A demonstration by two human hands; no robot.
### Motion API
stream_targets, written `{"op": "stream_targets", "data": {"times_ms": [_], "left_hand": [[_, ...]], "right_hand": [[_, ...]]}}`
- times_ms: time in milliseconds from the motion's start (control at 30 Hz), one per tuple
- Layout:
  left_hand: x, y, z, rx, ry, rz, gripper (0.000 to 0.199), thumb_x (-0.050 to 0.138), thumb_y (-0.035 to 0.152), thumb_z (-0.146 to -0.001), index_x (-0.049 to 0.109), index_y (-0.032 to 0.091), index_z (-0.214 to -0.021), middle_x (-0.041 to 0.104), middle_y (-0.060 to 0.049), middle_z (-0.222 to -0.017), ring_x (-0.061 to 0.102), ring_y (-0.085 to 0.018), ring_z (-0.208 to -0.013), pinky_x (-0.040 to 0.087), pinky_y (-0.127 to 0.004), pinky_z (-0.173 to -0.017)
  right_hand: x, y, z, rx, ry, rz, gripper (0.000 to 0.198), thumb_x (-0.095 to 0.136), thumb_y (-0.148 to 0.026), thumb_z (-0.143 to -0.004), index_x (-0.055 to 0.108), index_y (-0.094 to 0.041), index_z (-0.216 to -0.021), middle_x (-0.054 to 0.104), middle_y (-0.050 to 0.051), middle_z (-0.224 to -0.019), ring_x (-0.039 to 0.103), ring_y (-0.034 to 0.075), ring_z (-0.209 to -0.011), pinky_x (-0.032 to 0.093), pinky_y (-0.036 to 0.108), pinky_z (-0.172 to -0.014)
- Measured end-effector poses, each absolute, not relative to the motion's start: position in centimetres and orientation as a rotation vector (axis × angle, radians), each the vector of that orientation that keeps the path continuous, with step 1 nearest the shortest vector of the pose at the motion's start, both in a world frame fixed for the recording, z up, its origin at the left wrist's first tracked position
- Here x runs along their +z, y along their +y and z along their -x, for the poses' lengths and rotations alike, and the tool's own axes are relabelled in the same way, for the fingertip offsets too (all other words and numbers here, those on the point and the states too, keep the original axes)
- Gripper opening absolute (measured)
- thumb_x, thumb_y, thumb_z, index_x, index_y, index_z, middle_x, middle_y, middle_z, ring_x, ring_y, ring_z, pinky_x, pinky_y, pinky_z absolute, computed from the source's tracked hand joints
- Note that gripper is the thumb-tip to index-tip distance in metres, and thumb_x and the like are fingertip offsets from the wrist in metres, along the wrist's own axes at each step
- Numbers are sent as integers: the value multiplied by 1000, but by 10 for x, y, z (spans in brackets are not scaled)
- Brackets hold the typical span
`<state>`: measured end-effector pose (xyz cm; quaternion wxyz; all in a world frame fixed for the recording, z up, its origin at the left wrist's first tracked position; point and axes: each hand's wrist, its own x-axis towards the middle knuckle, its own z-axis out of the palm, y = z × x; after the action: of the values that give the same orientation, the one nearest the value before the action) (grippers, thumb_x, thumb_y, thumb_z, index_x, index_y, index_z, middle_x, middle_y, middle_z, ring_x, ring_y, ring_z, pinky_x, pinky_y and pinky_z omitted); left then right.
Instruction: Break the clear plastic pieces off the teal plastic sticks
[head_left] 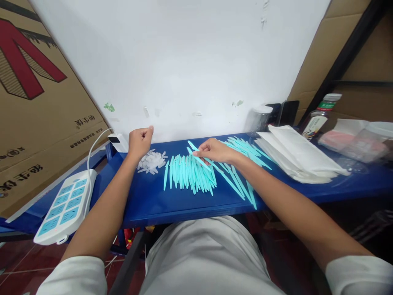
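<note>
My right hand (215, 150) pinches a slim turquoise eyebrow razor (201, 161) between thumb and fingers, with a second turquoise piece close against it. Below it, many like razors lie side by side in a dense row (192, 174) on the blue table. A looser pile of razors (245, 148) spreads behind and to the right of my right wrist, and several more lie under my forearm. My left hand (140, 141) is closed in a fist above the table's far left; what is inside is hidden. Near it sits a heap of small translucent caps (152, 161).
A white power strip (66, 207) and a small white device (118, 142) are at left. White flat packets (302, 155), a clear jar (259, 119), a bottle (321, 114) and a plastic tub (373, 141) stand at right. A white wall (190, 65) rises behind the table.
</note>
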<state>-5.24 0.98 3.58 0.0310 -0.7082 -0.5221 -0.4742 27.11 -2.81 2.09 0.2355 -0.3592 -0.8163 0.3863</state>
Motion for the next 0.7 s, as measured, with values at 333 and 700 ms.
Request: {"op": "stream_targets", "data": {"times_ms": [333,700], "left_hand": [[17,25,77,-224,-2005,2229,50,51,59,-93,56,22,-59,59,-11,-59,57,-26,-62,30,-34,-59],[16,33,97,-173,-2131,2160,53,65,70,-79,70,20,-97,73,-15,-87,66,-31,-81,41,-32,-64]], "right_hand": [[12,-26,-266,843,-2367,1316,49,66,-56,-90,73,-16,-61,72,8,-64,47,11,-43,38,30,-49],[2,-17,-269,833,-2243,1405,47,73,-63,-85,67,-18,-80,64,3,-55,58,16,-42,43,29,-46]]}}
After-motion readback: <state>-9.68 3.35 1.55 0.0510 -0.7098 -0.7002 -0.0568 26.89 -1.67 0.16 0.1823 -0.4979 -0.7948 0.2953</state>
